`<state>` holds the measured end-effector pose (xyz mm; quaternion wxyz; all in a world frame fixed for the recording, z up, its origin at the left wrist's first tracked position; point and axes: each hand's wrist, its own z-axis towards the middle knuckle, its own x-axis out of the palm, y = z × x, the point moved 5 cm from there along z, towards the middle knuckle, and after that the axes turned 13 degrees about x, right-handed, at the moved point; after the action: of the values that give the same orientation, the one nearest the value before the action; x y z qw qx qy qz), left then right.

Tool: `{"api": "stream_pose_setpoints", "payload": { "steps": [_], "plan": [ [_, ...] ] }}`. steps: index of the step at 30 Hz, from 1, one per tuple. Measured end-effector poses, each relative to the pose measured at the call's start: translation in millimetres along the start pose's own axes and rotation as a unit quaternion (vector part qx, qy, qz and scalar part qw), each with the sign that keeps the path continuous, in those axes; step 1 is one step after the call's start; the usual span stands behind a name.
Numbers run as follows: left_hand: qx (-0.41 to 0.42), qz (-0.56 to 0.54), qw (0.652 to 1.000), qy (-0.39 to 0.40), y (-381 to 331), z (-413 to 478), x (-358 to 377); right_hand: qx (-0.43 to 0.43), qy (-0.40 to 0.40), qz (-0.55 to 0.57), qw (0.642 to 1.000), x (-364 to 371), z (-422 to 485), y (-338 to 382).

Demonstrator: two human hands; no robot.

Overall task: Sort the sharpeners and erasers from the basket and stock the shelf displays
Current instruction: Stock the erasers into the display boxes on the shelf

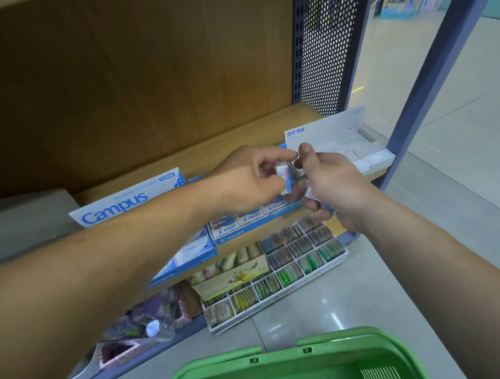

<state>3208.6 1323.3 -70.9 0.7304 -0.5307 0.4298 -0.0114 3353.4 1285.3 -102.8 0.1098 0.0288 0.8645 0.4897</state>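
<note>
Here, a wooden shelf (234, 138) stands above a green basket (223, 366) on the floor. Over the Pilot eraser display box (236, 233), the left hand (242, 181) pinches a wrapped eraser (283, 177). Just beside it, the right hand (338, 184) is curled round small, mostly hidden packs (311, 192).

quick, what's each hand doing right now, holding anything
Left hand: pinches a small wrapped eraser.
Right hand: fingers curled round small white-and-blue items, too hidden to identify.
</note>
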Motion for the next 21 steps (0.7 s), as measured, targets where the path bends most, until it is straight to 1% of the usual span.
{"api": "stream_pose_setpoints", "payload": {
  "steps": [2,3,5,7,12,16,20,21],
  "plan": [
    [-0.030,0.019,0.998,-0.049,10.7,-2.2,-10.7,0.007,-0.044,0.012,0.999,-9.4,4.1,-0.1],
    [-0.044,0.032,0.997,-0.063,17.2,-4.1,-13.0,0.018,-0.048,0.024,0.998,-12.1,6.5,-1.7],
    [-0.070,0.069,0.993,-0.073,28.4,-8.3,-12.2,0.060,-0.026,0.051,0.997,-12.0,8.9,-7.4],
    [-0.089,0.083,0.989,-0.088,33.2,-10.4,-10.7,0.104,0.008,0.071,0.992,-9.3,8.9,-11.7],
    [-0.127,0.107,0.985,-0.054,32.5,-9.6,-3.8,0.153,0.074,0.115,0.979,-8.0,4.6,-7.3],
    [-0.140,0.089,0.985,-0.045,35.3,-15.4,1.2,0.168,0.094,0.146,0.970,-8.3,-3.7,-5.7],
    [-0.154,0.055,0.985,-0.063,36.3,-19.2,-2.2,0.169,0.113,0.151,0.967,-7.8,-8.9,-8.6],
    [-0.152,0.060,0.984,-0.072,33.3,-20.9,-4.5,0.165,0.116,0.153,0.967,-7.1,-8.9,-8.5]
  ]
}}
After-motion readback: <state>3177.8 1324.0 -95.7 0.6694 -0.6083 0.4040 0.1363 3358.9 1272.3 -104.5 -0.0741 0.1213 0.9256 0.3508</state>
